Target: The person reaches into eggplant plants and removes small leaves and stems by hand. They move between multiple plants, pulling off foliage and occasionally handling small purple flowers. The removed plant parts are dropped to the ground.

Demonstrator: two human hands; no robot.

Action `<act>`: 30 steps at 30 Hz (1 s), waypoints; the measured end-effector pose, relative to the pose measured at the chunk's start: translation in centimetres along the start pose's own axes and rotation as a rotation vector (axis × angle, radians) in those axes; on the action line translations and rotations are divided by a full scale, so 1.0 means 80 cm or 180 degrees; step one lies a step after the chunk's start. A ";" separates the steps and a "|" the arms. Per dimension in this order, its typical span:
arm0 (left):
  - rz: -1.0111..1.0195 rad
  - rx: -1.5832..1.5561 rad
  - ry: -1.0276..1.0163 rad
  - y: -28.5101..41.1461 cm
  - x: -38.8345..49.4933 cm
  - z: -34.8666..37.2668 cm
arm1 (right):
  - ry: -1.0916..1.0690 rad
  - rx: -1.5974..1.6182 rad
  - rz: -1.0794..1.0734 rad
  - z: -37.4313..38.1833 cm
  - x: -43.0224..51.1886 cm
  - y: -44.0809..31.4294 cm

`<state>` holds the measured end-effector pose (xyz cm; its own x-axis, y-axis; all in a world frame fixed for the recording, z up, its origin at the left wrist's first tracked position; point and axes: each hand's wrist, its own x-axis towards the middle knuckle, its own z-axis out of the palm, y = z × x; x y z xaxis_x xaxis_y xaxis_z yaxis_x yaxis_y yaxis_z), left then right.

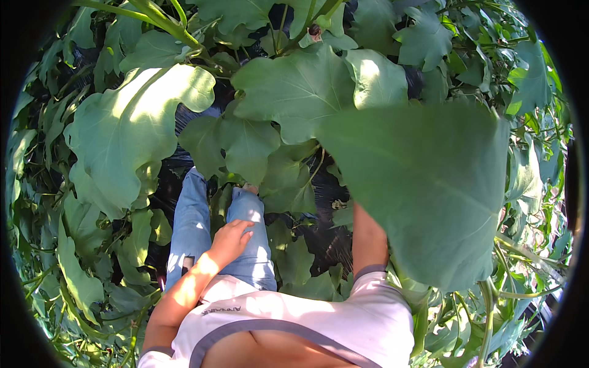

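My left hand (233,244) rests over the thigh of the blue jeans (251,262). Its thumb stands apart from the fingers, and nothing shows in it. The forearm of my right arm (369,239) reaches forward among the plants. A large leaf (423,188) close to the camera covers the right hand, so it is out of view. Before me grow broad lobed leaves (299,87), which look like eggplant foliage. At the top, a small bud or withered flower (314,31) sits on a green stem.
Black plastic film (329,202) covers the ground between the plants. A thick branching stem (170,25) crosses the upper left, with a sunlit leaf (138,110) below it. Another stem (487,317) rises at the lower right. Dense foliage crowds both sides.
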<state>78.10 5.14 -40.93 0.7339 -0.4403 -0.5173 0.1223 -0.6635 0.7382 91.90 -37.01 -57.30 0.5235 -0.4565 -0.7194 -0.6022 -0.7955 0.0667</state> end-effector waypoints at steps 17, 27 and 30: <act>0.1396 -0.0140 0.0214 0.267 0.010 -0.196 | 0.2304 0.1896 -0.2502 0.073 -0.336 -0.128; 0.4847 -0.0622 -0.0581 0.455 -0.050 -0.200 | 0.1238 0.4330 -0.1573 -0.146 -0.685 -0.096; 0.5247 -0.0440 -0.0699 0.473 -0.052 -0.171 | 0.2025 0.5039 -0.1355 -0.121 -0.714 -0.056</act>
<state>88.79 -9.88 -4.95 0.0281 -0.6455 0.7633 -0.5720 0.6159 0.5418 70.52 -11.26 -9.78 0.6864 -0.7167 -0.1233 -0.1251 0.0507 -0.9909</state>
